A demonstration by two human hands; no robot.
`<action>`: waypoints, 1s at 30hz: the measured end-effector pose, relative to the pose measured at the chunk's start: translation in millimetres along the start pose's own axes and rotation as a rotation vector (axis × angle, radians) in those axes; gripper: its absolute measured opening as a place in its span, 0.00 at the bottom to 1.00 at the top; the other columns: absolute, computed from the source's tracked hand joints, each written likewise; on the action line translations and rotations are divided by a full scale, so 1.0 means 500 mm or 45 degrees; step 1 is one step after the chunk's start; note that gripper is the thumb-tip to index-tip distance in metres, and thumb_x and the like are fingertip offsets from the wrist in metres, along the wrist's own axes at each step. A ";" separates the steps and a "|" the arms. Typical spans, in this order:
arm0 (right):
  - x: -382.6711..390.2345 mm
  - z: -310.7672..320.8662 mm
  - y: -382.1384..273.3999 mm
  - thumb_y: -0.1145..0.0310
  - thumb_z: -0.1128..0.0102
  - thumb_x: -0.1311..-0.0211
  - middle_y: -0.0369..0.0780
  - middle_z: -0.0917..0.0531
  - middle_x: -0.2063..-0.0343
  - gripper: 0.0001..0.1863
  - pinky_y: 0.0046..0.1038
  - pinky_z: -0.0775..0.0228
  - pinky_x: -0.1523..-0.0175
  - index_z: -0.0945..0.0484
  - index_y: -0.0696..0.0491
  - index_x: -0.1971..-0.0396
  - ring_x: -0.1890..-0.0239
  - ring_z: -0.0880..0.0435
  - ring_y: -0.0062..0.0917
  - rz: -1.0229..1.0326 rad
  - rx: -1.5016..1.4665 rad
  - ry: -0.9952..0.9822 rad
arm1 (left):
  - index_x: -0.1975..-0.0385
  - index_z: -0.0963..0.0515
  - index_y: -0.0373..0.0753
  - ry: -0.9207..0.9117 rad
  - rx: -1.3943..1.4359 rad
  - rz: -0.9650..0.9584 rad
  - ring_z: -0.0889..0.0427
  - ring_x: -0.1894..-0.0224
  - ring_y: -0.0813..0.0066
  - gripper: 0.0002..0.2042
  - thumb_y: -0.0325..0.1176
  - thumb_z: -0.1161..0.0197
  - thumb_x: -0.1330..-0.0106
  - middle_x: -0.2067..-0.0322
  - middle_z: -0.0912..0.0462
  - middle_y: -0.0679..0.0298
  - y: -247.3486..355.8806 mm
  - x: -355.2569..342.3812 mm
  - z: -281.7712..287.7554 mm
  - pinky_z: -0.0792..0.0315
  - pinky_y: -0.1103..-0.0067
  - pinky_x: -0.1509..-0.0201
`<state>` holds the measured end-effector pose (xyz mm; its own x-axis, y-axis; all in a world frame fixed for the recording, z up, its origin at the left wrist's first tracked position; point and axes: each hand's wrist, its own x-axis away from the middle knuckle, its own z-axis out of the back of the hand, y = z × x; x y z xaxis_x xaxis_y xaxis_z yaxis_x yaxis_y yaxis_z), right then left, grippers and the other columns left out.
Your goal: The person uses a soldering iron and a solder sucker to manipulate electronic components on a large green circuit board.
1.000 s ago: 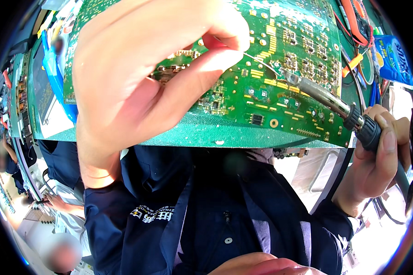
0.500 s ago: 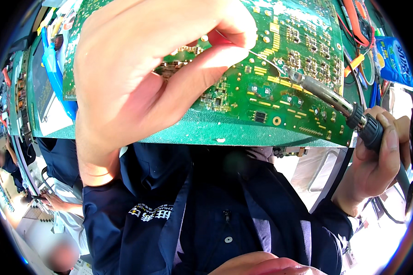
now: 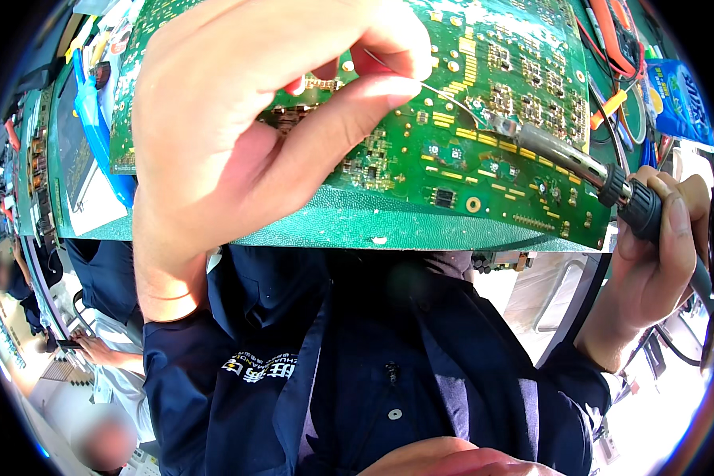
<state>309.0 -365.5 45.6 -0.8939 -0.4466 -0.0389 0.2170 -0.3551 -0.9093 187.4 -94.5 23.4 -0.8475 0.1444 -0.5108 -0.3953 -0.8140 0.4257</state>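
Toward 11 o'clock from the centre of the view, a fine solder wire (image 3: 448,95) is pinched between the thumb and forefinger of the left hand (image 3: 238,127), its free end pointed down toward 4 o'clock. At 3 o'clock, the dark grip of a soldering iron (image 3: 559,155) is grasped in the curled fingers of the right hand (image 3: 658,246), with the barrel aimed toward 10 o'clock. The wire's end and the iron's tip are brought together over a row of gold pads; whether the pads themselves are touched is too small to tell.

Beneath both, the green printed circuit board (image 3: 408,178) is spread from 11 to 2 o'clock, partly hidden by the left hand, and is laid on a green mat (image 3: 317,222). Soldering at the pads is judged to be the step in hand; for the next move, a steady tip and small, controlled wire feed seem to be called for.

Farther out, a blue-handled tool (image 3: 94,131) is seen at 10 o'clock, and a blue packet (image 3: 678,103) at 2 o'clock. At 8 o'clock, a co-worker's hand (image 3: 95,349) is glimpsed.
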 end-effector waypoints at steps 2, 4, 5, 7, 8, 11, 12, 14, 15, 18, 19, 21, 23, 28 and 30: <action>-0.005 -0.002 -0.001 0.60 0.52 0.40 0.39 0.25 0.68 0.20 0.11 0.44 0.77 0.24 0.65 0.64 0.83 0.34 0.12 0.062 0.020 -0.035 | 0.72 0.25 0.32 0.000 -0.005 -0.003 0.28 0.74 0.76 0.06 0.21 0.35 0.47 0.73 0.21 0.60 -0.001 -0.001 0.002 0.36 0.84 0.70; -0.009 -0.007 -0.003 0.62 0.53 0.41 0.39 0.27 0.72 0.18 0.12 0.44 0.76 0.26 0.65 0.67 0.84 0.35 0.13 0.129 0.011 -0.054 | 0.72 0.25 0.32 0.002 0.001 0.003 0.29 0.74 0.76 0.06 0.21 0.35 0.47 0.72 0.21 0.60 0.000 -0.001 0.002 0.37 0.85 0.70; -0.009 -0.012 -0.005 0.64 0.54 0.41 0.38 0.29 0.75 0.16 0.13 0.45 0.76 0.27 0.65 0.69 0.84 0.36 0.13 0.154 0.005 -0.049 | 0.72 0.25 0.32 0.003 0.001 0.005 0.29 0.74 0.76 0.06 0.21 0.35 0.47 0.73 0.22 0.60 -0.001 -0.001 0.002 0.37 0.85 0.70; -0.002 -0.038 -0.019 0.69 0.56 0.41 0.36 0.35 0.85 0.11 0.15 0.46 0.74 0.30 0.63 0.74 0.85 0.39 0.14 0.176 0.018 0.011 | 0.72 0.24 0.32 0.004 -0.007 0.006 0.29 0.74 0.76 0.06 0.21 0.35 0.47 0.73 0.22 0.60 -0.001 0.000 0.001 0.37 0.85 0.70; 0.001 -0.046 -0.023 0.71 0.57 0.42 0.35 0.37 0.88 0.10 0.16 0.46 0.73 0.32 0.62 0.77 0.85 0.40 0.14 0.191 0.043 0.038 | 0.72 0.24 0.32 0.010 -0.004 0.012 0.29 0.74 0.77 0.06 0.21 0.35 0.48 0.73 0.22 0.61 -0.001 0.001 0.000 0.37 0.85 0.70; 0.010 -0.048 -0.021 0.67 0.55 0.44 0.40 0.32 0.84 0.10 0.15 0.46 0.76 0.32 0.60 0.76 0.86 0.39 0.14 0.223 0.170 0.074 | 0.72 0.24 0.32 0.016 -0.012 0.024 0.29 0.74 0.77 0.05 0.20 0.36 0.48 0.73 0.22 0.61 -0.002 0.002 -0.002 0.37 0.85 0.71; 0.014 -0.040 -0.019 0.63 0.52 0.45 0.42 0.28 0.79 0.13 0.14 0.46 0.79 0.30 0.60 0.73 0.87 0.37 0.14 0.207 0.176 0.074 | 0.72 0.24 0.32 0.008 -0.033 0.019 0.29 0.74 0.77 0.05 0.19 0.37 0.49 0.73 0.22 0.61 -0.003 0.002 -0.001 0.37 0.85 0.71; 0.017 -0.037 -0.016 0.60 0.50 0.46 0.45 0.24 0.75 0.15 0.14 0.45 0.81 0.29 0.59 0.71 0.87 0.35 0.15 0.196 0.109 0.042 | 0.72 0.25 0.32 0.044 -0.060 0.011 0.29 0.74 0.78 0.05 0.19 0.37 0.49 0.73 0.22 0.61 -0.009 0.008 -0.004 0.37 0.85 0.71; 0.019 -0.039 -0.014 0.60 0.49 0.47 0.46 0.24 0.75 0.15 0.14 0.45 0.81 0.29 0.59 0.71 0.87 0.35 0.15 0.201 0.036 0.010 | 0.73 0.25 0.32 0.108 -0.036 0.024 0.29 0.74 0.78 0.05 0.18 0.38 0.49 0.73 0.22 0.61 -0.010 0.012 -0.010 0.37 0.85 0.71; 0.018 -0.034 -0.014 0.60 0.47 0.48 0.46 0.24 0.75 0.14 0.14 0.44 0.82 0.30 0.58 0.71 0.87 0.34 0.15 0.205 -0.023 -0.054 | 0.73 0.25 0.32 0.217 0.056 0.090 0.29 0.74 0.78 0.06 0.18 0.38 0.50 0.73 0.22 0.61 -0.008 0.018 -0.035 0.37 0.85 0.71; 0.020 -0.034 -0.014 0.60 0.47 0.48 0.46 0.24 0.76 0.14 0.14 0.44 0.82 0.30 0.57 0.72 0.87 0.35 0.15 0.203 -0.004 -0.038 | 0.73 0.25 0.32 0.021 -0.056 0.058 0.29 0.74 0.78 0.06 0.18 0.38 0.50 0.73 0.22 0.61 -0.007 0.003 -0.006 0.37 0.85 0.70; 0.025 -0.037 -0.017 0.59 0.46 0.48 0.46 0.24 0.76 0.15 0.14 0.44 0.82 0.30 0.57 0.72 0.88 0.35 0.15 0.201 0.039 0.019 | 0.73 0.25 0.32 -0.104 -0.107 0.046 0.29 0.75 0.78 0.06 0.18 0.38 0.50 0.73 0.22 0.61 -0.002 -0.006 0.008 0.37 0.85 0.70; 0.029 -0.054 -0.020 0.62 0.48 0.47 0.44 0.28 0.81 0.12 0.15 0.46 0.80 0.32 0.56 0.74 0.87 0.38 0.14 0.211 0.071 0.095 | 0.73 0.25 0.32 0.006 -0.013 0.086 0.29 0.75 0.78 0.06 0.18 0.38 0.50 0.73 0.22 0.62 0.001 0.000 -0.002 0.37 0.85 0.70; 0.030 -0.070 -0.017 0.69 0.55 0.46 0.37 0.38 0.91 0.06 0.18 0.49 0.76 0.36 0.55 0.79 0.87 0.42 0.14 0.245 0.026 0.104 | 0.73 0.25 0.32 0.088 0.018 0.152 0.29 0.75 0.79 0.06 0.17 0.39 0.51 0.73 0.23 0.62 0.005 0.005 -0.011 0.36 0.85 0.70; 0.031 -0.070 -0.012 0.70 0.56 0.46 0.35 0.39 0.92 0.05 0.20 0.49 0.76 0.36 0.55 0.78 0.87 0.43 0.15 0.292 0.012 0.083 | 0.73 0.25 0.32 0.091 0.018 0.162 0.29 0.75 0.79 0.06 0.17 0.39 0.51 0.73 0.23 0.62 0.007 0.005 -0.012 0.36 0.85 0.70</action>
<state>280.3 -341.5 35.9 -0.8439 -0.4629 -0.2711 0.4209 -0.2582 -0.8696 186.2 -100.5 19.2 -0.8637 -0.0006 -0.5039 -0.2915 -0.8151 0.5006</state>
